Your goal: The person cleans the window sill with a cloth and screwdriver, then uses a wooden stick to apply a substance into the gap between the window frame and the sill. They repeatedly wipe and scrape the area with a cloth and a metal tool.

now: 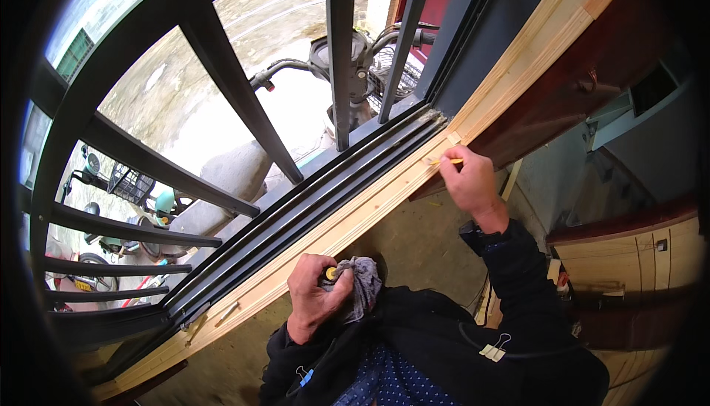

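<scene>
My right hand pinches a thin yellow stick-like tool, its tip at the pale wooden window trim. Whether it is a pencil or a slim brush cannot be made out. The trim has a joint close by, at the window corner. Lower down, my left hand is closed round a crumpled grey cloth and a small object with a round yellow end, most of it hidden by fingers and cloth. This hand is beside the trim's inner edge.
Dark window tracks run along the trim, with black bars beyond. A short pale stick lies on the lower trim. Outside stand a scooter and other two-wheelers. Wooden panels are at right. Binder clips hang on my jacket.
</scene>
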A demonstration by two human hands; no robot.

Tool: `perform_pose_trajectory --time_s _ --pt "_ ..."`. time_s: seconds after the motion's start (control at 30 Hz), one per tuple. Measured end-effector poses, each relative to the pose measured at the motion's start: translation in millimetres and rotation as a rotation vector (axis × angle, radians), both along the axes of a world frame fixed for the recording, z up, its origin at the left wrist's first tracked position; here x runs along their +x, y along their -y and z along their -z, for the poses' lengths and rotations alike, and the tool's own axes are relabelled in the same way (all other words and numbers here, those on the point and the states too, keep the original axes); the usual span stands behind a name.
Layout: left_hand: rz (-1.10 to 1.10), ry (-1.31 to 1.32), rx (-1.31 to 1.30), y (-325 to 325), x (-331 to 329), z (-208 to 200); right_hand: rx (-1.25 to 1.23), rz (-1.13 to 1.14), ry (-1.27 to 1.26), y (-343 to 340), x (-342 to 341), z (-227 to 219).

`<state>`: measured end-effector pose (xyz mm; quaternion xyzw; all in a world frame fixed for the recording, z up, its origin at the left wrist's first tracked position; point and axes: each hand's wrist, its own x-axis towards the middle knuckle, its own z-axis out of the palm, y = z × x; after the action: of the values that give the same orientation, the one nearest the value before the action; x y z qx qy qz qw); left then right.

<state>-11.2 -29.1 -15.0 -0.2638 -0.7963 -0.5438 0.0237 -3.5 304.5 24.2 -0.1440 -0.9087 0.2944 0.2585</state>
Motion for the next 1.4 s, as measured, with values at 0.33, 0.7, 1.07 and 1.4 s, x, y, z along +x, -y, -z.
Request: perform_pose_trajectory --time_s 0.33,0.7,1.07,1.4 --pt "-0.065 -0.012 -0.001 11.4 6.2 3.2 -0.027 -0.658 -0.140 92.2 -19.7 18.7" --pt "-0.245 -0.047 -0.057 51.7 36.3 0.0 -0.002 -1.053 -0.118 174.0 -47.6 28.7" --pt "-0.432 -0.003 -0.069 78.1 58.2 -2.8 0.357 -1.183 -0.019 203.8 -62.2 51.7" --pt "-0.456 -0.066 -0.071 88.2 55.7 -1.6 0.267 -1.218 -0.008 202.6 -55.5 41.1"
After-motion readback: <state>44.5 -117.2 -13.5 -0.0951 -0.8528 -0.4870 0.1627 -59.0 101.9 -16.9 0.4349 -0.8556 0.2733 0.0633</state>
